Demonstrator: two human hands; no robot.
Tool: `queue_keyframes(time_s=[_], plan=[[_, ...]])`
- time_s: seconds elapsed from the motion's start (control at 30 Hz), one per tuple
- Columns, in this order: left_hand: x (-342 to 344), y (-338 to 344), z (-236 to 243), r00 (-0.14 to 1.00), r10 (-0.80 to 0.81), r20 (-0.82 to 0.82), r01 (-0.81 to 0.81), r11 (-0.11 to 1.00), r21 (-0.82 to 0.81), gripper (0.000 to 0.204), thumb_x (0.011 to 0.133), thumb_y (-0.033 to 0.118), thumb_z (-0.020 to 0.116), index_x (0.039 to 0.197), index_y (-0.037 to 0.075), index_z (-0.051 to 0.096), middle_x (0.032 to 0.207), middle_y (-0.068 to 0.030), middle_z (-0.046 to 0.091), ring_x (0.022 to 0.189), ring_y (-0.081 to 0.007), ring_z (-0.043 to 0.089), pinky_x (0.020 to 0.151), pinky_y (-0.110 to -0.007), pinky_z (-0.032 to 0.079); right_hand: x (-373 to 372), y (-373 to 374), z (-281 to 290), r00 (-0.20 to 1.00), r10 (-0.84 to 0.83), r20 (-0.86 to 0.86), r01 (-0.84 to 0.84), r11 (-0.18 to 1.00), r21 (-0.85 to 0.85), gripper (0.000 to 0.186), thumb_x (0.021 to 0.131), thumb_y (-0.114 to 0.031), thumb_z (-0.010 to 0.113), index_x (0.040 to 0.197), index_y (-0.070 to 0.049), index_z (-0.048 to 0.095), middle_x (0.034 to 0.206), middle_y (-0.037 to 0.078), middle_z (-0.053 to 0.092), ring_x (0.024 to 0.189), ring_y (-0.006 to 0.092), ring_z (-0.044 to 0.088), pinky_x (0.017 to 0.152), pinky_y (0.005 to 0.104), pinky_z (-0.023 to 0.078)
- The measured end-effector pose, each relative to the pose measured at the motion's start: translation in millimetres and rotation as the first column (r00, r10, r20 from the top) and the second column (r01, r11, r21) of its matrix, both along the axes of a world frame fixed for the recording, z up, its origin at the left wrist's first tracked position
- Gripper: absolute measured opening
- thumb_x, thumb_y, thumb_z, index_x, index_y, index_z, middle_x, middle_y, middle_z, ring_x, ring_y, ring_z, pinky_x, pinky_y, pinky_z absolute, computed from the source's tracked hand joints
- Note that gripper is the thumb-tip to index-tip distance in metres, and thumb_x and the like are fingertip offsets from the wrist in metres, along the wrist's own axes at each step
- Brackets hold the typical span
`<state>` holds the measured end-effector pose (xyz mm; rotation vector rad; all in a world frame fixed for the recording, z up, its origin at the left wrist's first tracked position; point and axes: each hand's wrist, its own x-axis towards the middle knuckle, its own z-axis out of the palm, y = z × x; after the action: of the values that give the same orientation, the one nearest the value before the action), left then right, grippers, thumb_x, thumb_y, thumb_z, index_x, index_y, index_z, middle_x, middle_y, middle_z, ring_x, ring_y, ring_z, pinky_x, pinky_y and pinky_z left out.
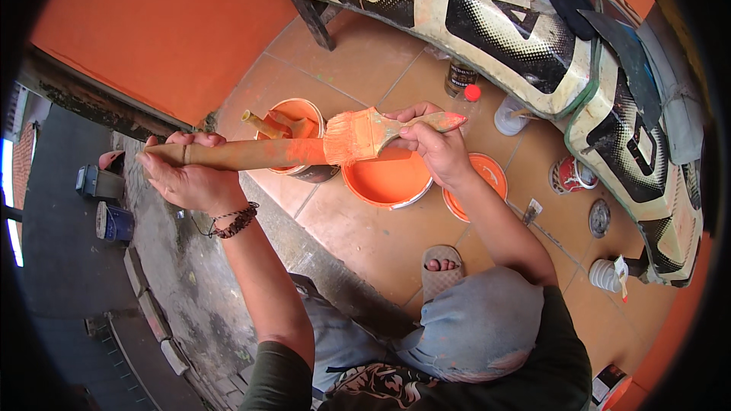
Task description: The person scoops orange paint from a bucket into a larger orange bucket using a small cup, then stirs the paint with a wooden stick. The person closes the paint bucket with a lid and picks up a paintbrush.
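My left hand (190, 176) is closed around the near-left end of a bamboo pole (244, 154), whose other end is coated orange. A wide paintbrush (356, 137) with orange-soaked bristles lies against that painted end. My right hand (430, 143) grips the brush by its paint-smeared wooden handle. Below the brush stands a bucket of orange paint (388, 181), partly covered by the pole and brush. Behind the pole, a second paint-smeared bucket (301, 110) has a short yellowish stick (259, 123) leaning in it.
An orange-smeared lid (487, 183) lies on the tiled floor by my right forearm. A patterned bench (502, 23) curves along the back and right. Near it are a bottle (460, 78), a plastic cup (509, 116) and a red-and-white can (571, 175). An orange wall (160, 30) rises at left.
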<state>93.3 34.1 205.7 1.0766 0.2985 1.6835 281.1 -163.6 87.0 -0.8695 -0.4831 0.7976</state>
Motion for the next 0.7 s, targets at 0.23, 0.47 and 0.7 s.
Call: queue_keyframes(time_s=[0.23, 0.47, 0.7], plan=[[-12.8, 16.9, -7.8, 1.0, 0.03, 0.001, -0.03, 0.997, -0.065, 0.034, 0.1, 0.043, 0.044, 0.114, 0.012, 0.048, 0.075, -0.0075, 0.055, 0.051, -0.0233, 0.054, 0.046, -0.037, 0.046, 18.2, -23.3, -36.8, 0.998, -0.067, -0.019, 0.065, 0.992, -0.109, 0.013, 0.086, 0.0, 0.054, 0.098, 0.004, 0.056, 0.108, 0.018, 0.061, 0.092, 0.0232, 0.066, 0.081, 0.0374, 0.059], [-25.4, 29.5, -3.9, 0.999, 0.019, -0.027, -0.02, 0.998, -0.06, 0.034, 0.1, 0.043, 0.044, 0.114, 0.013, 0.048, 0.076, -0.007, 0.054, 0.056, -0.0239, 0.054, 0.05, -0.037, 0.046, 36.5, -46.5, -49.2, 0.99, -0.134, 0.04, 0.139, 0.953, -0.269, 0.015, 0.087, -0.002, 0.053, 0.099, 0.006, 0.056, 0.103, 0.017, 0.063, 0.088, 0.0219, 0.066, 0.078, 0.0353, 0.059], [-31.1, 31.4, 4.4, 1.0, -0.004, -0.015, 0.003, 0.994, -0.108, 0.016, 0.1, 0.042, 0.043, 0.103, 0.027, 0.046, 0.071, -0.0026, 0.047, 0.059, -0.0167, 0.048, 0.054, -0.03, 0.045, 41.7, -69.4, -32.3, 0.966, -0.197, 0.169, 0.244, 0.912, -0.33, 0.015, 0.088, -0.003, 0.05, 0.101, 0.0, 0.057, 0.11, 0.014, 0.064, 0.091, 0.0205, 0.066, 0.079, 0.0321, 0.056]])
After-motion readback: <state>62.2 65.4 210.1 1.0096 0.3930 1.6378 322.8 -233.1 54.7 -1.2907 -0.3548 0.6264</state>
